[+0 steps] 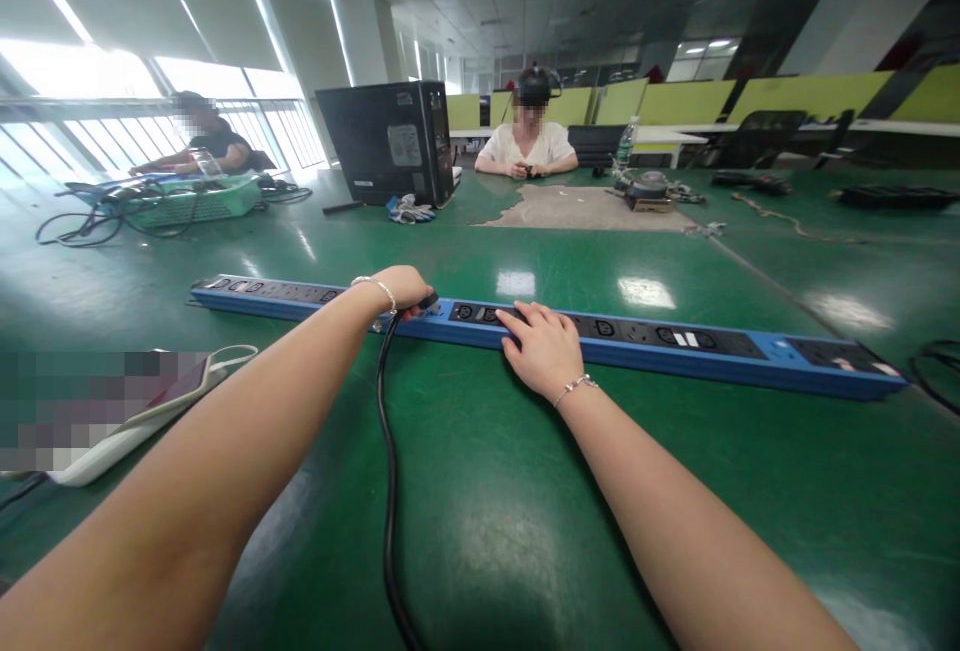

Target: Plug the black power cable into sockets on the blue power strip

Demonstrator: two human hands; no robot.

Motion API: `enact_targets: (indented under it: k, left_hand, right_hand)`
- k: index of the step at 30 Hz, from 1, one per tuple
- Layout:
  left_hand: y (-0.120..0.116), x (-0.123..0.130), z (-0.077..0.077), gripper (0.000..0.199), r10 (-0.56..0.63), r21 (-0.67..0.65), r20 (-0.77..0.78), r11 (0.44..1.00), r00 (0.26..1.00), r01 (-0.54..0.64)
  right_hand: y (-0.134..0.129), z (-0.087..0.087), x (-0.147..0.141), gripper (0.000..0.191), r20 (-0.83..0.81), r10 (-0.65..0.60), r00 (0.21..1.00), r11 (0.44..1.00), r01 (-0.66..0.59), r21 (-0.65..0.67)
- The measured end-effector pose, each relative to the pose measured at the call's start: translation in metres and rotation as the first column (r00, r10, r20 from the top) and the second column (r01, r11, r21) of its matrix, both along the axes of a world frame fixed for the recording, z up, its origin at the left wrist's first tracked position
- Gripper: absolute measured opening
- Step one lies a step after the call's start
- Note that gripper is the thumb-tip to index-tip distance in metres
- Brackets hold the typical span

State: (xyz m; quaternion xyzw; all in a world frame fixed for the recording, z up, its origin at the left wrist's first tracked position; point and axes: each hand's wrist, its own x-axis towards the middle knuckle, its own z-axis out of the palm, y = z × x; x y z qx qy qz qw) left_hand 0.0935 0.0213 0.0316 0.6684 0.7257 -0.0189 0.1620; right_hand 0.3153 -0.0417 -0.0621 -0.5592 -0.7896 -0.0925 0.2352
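A long blue power strip (660,359) with black sockets lies across the green table in front of me. My left hand (401,291) is closed around the plug end of a black power cord (385,421), just over the strip left of its middle. Whether the plug touches a socket, I cannot tell. From that hand the cord hangs over the strip's near side and runs toward me. My right hand (546,351) rests on the strip to the right, fingers spread over its sockets and near edge, holding nothing.
At the left lies a phone-like device (142,416) with a white cable, partly blurred. Farther back are a green basket (217,203) with cables, a black computer case (382,143), gloves (409,210) and a bottle (627,143). Two people sit beyond, one across the table.
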Motion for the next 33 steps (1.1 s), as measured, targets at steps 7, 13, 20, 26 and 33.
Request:
enact_targets:
  k: [7,13,20,26,33]
  left_hand:
    - [-0.001,0.001,0.002,0.036,-0.008,-0.014,0.000,1.000,1.000,0.008]
    - [-0.002,0.005,0.005,0.027,-0.043,-0.019,0.034,0.999,0.998,0.044]
    - [-0.004,0.015,0.007,0.031,-0.122,-0.043,-0.070,0.992,0.990,0.120]
    - [-0.006,0.025,0.003,0.032,-0.168,-0.029,-0.175,0.986,0.970,0.166]
    - [-0.011,0.028,-0.003,0.031,-0.141,0.022,-0.177,0.989,0.974,0.147]
  right_hand:
    - [-0.001,0.001,0.000,0.038,0.000,-0.002,1.000,1.000,0.002,-0.010]
    - [-0.002,0.002,-0.001,0.038,0.005,-0.010,1.000,1.000,0.010,-0.013]
    - [-0.001,0.001,-0.001,0.038,0.012,-0.007,1.000,1.000,0.008,-0.014]
    - [0.000,0.001,-0.001,0.038,0.008,-0.008,1.000,1.000,0.008,-0.013]
    - [-0.001,0.002,-0.002,0.038,-0.003,-0.007,1.000,1.000,0.007,-0.012]
